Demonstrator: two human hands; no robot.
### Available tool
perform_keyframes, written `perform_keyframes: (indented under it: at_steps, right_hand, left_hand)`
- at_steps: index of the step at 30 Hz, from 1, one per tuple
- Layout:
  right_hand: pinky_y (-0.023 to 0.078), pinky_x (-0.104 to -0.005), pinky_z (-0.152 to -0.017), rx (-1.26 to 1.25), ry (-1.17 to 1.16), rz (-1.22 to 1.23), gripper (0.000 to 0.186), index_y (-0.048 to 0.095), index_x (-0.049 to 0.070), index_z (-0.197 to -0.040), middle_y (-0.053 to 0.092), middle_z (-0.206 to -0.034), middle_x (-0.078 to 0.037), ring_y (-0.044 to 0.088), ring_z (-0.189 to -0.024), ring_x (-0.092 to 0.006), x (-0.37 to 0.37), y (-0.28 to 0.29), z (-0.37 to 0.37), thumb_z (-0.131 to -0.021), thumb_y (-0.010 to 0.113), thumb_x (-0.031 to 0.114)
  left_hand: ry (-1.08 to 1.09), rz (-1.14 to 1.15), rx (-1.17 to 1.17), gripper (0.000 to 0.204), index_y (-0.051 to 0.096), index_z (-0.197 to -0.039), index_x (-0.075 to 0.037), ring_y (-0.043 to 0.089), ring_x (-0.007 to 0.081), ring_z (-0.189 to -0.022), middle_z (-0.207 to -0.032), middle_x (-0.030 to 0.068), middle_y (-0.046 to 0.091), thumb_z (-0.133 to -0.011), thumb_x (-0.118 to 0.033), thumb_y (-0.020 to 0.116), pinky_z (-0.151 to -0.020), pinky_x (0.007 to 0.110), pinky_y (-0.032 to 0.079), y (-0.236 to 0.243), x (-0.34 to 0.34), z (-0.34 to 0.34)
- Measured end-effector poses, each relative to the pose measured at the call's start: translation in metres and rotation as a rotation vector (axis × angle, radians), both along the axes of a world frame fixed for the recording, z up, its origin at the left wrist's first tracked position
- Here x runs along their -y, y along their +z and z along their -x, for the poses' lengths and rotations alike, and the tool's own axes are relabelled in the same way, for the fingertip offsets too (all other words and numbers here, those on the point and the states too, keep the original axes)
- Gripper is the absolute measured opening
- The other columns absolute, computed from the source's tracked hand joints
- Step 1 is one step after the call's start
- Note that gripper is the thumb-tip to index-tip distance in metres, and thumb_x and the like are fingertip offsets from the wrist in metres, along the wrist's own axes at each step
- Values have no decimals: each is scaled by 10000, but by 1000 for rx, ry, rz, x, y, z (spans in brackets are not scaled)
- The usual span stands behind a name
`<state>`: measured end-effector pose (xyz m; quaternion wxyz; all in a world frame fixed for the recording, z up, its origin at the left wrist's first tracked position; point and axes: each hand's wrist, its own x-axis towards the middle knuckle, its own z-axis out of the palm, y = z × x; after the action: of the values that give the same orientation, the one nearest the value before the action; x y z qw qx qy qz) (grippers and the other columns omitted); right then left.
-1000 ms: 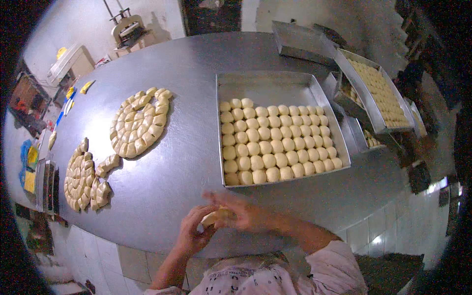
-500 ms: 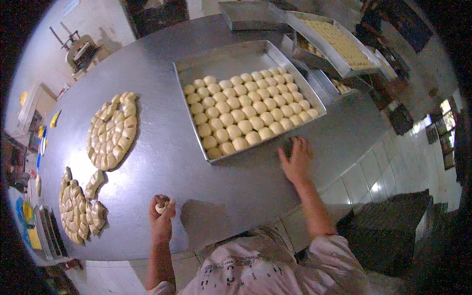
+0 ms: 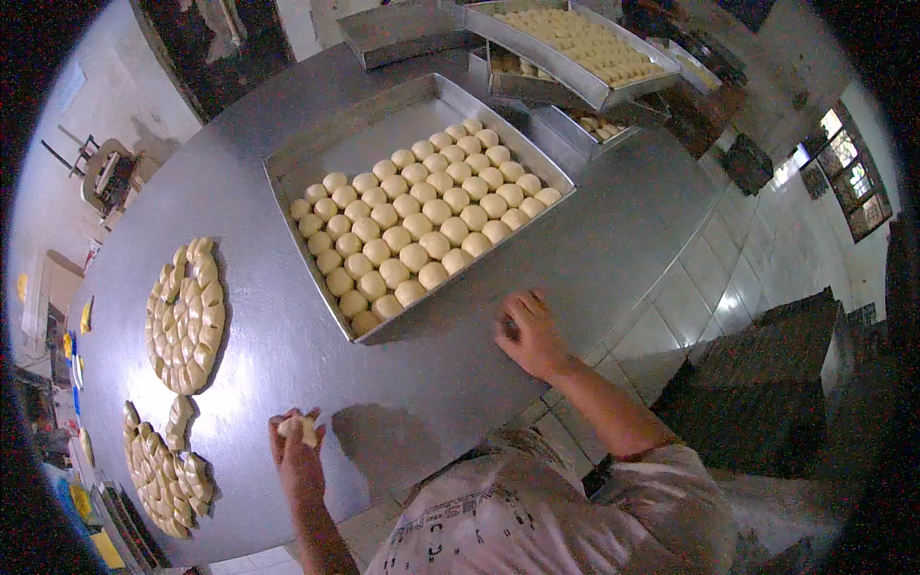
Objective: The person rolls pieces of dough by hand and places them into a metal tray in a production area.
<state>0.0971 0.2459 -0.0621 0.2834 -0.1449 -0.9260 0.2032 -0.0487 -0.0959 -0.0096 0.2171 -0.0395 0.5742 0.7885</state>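
My left hand (image 3: 299, 446) grips a pale dough piece (image 3: 297, 429) above the steel table's near part. My right hand (image 3: 527, 335) rests palm down on the table (image 3: 628, 249), fingers bent and thumb apart, just beside a large metal tray (image 3: 565, 182); I see nothing held in it, though the underside of the palm is hidden. Rows of smooth round dough balls (image 3: 412, 257) fill most of that tray, leaving bare metal at its back. To the left lie two flattened clusters of cut dough (image 3: 185, 316), joined by a small strip of pieces (image 3: 179, 422).
Several stacked metal trays (image 3: 602, 81), some holding dough balls, stand at the back right. An empty-looking pan (image 3: 402, 34) sits behind. A hand press (image 3: 107, 177) is by the left wall. Yellow and blue items (image 3: 79, 498) lie at the left edge; tiled floor shows at right.
A second ago both hands were together around dough; they have since separated, the left keeping the piece, the right lowering to the table. My view has shifted, showing more of the right side.
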Motion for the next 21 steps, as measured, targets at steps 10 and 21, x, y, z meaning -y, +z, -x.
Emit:
perform_keyframes:
  at_steps: [10, 21]
  right_hand:
    - [370, -478, -796, 19, -193, -70, 226, 506, 30, -867, 513, -888, -147, 475, -883, -337, -51, 6, 3, -693, 628, 106]
    - [397, -373, -859, 234, -271, 241, 237, 527, 20, -944, 537, -1002, -132, 502, -974, -281, -114, 43, -44, -710, 559, 13]
  left_hand:
    - [51, 141, -22, 256, 360, -725, -135, 409, 65, -602, -686, -26, 397, -768, 0, 574, -527, 219, 362, -6, -34, 9]
    - [121, 204, -42, 272, 451, -1031, -78, 485, 111, -817, -904, 17, 505, -796, -36, 580, -719, 256, 412, 7, -50, 17]
